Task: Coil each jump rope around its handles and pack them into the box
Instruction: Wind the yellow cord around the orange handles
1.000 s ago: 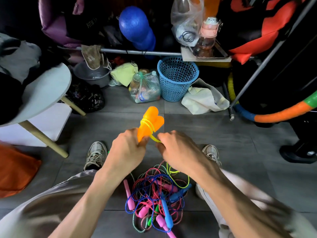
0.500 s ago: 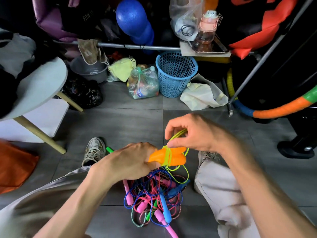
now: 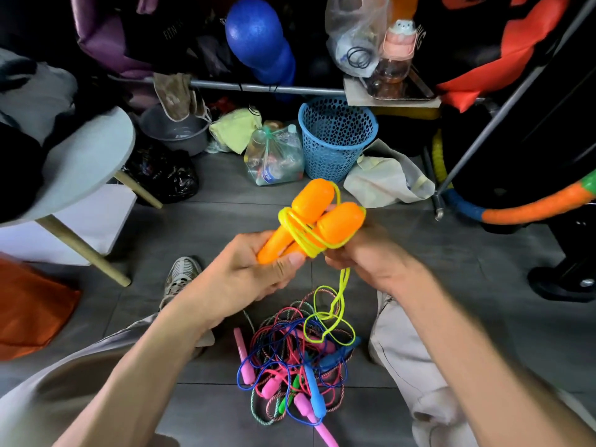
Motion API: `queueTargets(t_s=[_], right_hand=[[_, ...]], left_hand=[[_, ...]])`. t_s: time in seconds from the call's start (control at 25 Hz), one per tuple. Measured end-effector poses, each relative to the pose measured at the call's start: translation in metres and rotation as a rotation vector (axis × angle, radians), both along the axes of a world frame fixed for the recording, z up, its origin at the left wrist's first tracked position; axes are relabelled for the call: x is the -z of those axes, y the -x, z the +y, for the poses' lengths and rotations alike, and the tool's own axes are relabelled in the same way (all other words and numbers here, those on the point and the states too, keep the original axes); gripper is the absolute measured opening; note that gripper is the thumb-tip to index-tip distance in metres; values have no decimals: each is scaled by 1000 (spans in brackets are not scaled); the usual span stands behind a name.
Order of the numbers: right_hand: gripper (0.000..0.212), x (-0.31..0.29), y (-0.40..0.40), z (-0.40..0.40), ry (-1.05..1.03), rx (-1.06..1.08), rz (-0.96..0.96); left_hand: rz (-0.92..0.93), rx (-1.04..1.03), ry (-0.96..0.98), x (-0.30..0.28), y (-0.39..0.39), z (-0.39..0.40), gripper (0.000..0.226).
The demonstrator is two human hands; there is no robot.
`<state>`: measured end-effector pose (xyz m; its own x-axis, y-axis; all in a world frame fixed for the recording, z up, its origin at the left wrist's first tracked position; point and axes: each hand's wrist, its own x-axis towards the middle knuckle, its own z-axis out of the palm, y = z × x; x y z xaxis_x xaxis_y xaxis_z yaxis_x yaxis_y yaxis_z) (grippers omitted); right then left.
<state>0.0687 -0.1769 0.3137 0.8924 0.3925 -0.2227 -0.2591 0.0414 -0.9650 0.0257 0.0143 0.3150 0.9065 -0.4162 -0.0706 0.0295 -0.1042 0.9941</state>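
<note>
My left hand (image 3: 254, 272) grips the lower ends of two orange jump-rope handles (image 3: 322, 217) held together and pointing up and away. Yellow-green cord (image 3: 303, 233) is wound several times around their middle. My right hand (image 3: 367, 253) is closed on the cord just right of the handles, and the loose rest of that cord (image 3: 335, 304) hangs down in loops. On the floor between my legs lies a tangled pile of other ropes (image 3: 296, 369) with pink, blue and green handles. No box can be made out.
A blue mesh basket (image 3: 337, 137) and a bag of bottles (image 3: 274, 156) stand ahead on the grey tiles. A white round table (image 3: 87, 162) is at the left, an orange cloth (image 3: 29, 304) below it. A padded hoop (image 3: 529, 211) leans at the right.
The handles tipped sideways and low half a second ago and now point up again. My right hand came down from above them to their right side, and more cord sits around them.
</note>
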Motion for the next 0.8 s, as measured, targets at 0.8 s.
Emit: queueTargets(t_s=[0.8], right_hand=[[14, -16, 5, -10, 1095, -452, -676]], left_hand=[[-467, 168, -1127, 42, 8, -26, 11]])
